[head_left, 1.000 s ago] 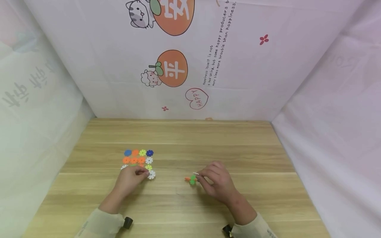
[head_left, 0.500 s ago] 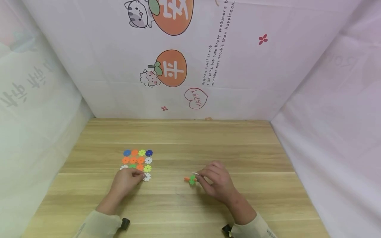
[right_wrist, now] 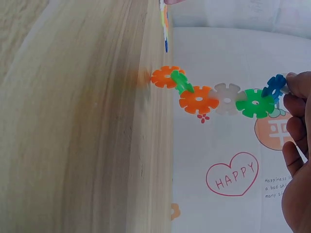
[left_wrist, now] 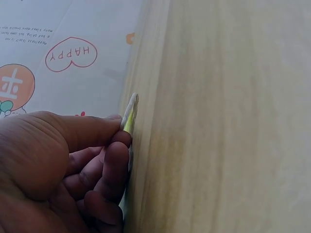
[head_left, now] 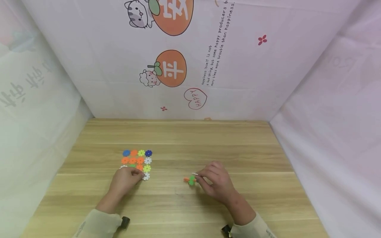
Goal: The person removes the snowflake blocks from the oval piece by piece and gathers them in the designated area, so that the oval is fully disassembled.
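My left hand [head_left: 126,180] pinches a white notched snowflake disc [head_left: 146,177] between thumb and index finger, at the near right corner of a block of similar discs. Seen edge-on in the left wrist view, the white disc [left_wrist: 130,110] stands out past the fingertips. My right hand [head_left: 217,181] holds up one end of a chain of linked snowflake discs; its fingertips pinch around the blue disc [right_wrist: 275,88]. From there the chain runs through a green disc [right_wrist: 255,103], a clear whitish one [right_wrist: 227,99], an orange one [right_wrist: 199,100], a small green one and an orange end disc [right_wrist: 167,76].
Loose discs lie flat in rows on the wooden table [head_left: 166,135], among them a blue disc [head_left: 126,153], a dark blue disc [head_left: 148,153] and a yellow disc [head_left: 147,168]. My left hand covers part of the block. White printed cloth [head_left: 232,102] walls the back and sides.
My left hand has shifted slightly left and toward me, bringing the white disc beneath the yellow one in the right-hand column. The right hand keeps its place with the chain.
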Available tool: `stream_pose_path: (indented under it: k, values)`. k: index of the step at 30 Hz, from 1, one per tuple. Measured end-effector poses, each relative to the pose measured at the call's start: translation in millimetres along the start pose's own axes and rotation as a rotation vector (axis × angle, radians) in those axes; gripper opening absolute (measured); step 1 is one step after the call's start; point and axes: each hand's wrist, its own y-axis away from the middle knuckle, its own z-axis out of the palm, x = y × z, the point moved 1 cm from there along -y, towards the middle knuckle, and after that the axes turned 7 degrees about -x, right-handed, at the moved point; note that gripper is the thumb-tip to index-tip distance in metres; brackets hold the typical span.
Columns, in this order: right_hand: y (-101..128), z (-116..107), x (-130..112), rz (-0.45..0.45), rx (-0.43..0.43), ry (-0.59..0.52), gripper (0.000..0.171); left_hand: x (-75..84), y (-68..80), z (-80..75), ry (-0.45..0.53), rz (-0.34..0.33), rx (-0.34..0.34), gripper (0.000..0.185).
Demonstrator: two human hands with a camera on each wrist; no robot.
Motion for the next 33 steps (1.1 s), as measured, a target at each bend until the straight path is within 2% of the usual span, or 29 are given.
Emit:
stream_pose_path:
  k: [5,10,13,19,22,27,33]
  values:
    - [-1,1,0,-0.011,0.001,-0.003,0.005,-0.6,-0.2,-0.2,0.014,-0.007,0.007,0.023]
    - [-1,1,-1,-0.007,-0.001,-0.001,0.005,4.8,2.7,-2.1,0.005,0.035,0.036,0.028]
    - [-2,1,-1,-0.005,-0.003,0.002,0.005,15.3,4.6,-2.9,0.034,0.070,0.038,0.023]
    - [-3,0,-2,0.005,-0.015,0.008,0.006,43.2,8.2,-0.3,0.110,0.157,-0.014,0.013]
    - [-2,0,-2,0.010,-0.025,0.009,0.006,55.0,9.5,2.3,0.126,0.190,-0.019,0.012]
    - [-2,-1,-2,0.017,-0.038,0.009,0.007,70.5,12.7,4.9,0.149,0.253,-0.013,0.008]
    - [-1,-2,-2,0.024,-0.062,0.021,0.008,86.2,17.9,9.3,0.205,0.321,-0.041,0.006]
